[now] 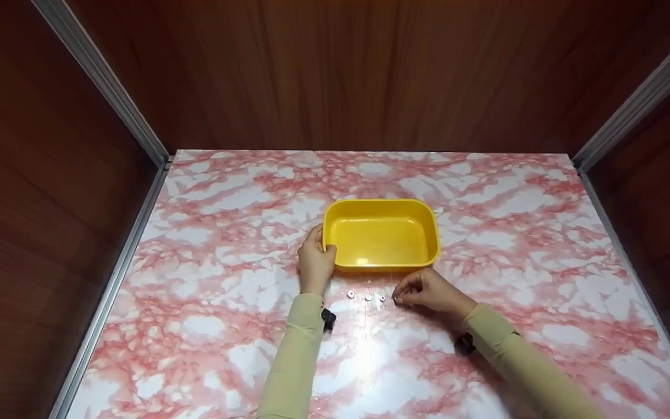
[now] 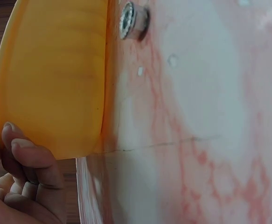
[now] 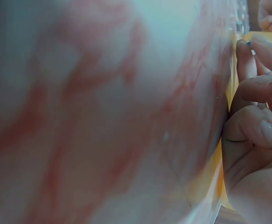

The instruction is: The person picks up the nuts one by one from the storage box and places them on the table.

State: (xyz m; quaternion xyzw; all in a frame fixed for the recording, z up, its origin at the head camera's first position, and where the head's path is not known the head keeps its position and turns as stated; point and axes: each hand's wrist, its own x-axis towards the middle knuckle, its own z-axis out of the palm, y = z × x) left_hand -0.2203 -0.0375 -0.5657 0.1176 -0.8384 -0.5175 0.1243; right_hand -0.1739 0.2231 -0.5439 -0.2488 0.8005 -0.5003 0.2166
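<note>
A yellow plastic tub (image 1: 381, 238) stands on the table. My left hand (image 1: 316, 265) grips its left wall, thumb over the rim and fingers outside; the left wrist view shows curled fingers (image 2: 31, 158) against the tub's side. Just in front of the tub, three small round metal pieces lie in a row: a left one (image 1: 351, 294), a middle one (image 1: 368, 298) and a right one (image 1: 382, 298). One silver piece (image 2: 134, 21) shows a ridged rim up close. At the row's right end my right hand (image 1: 432, 293) pinches a tiny shiny piece (image 3: 253, 52), mostly hidden by thumb and forefinger.
The table (image 1: 207, 361) has a glossy red and white marbled top. Brown wood-grain panels (image 1: 370, 75) stand behind it and at both sides, with metal corner rails (image 1: 108, 81). Dark wrist devices (image 1: 328, 319) sit under the sleeves.
</note>
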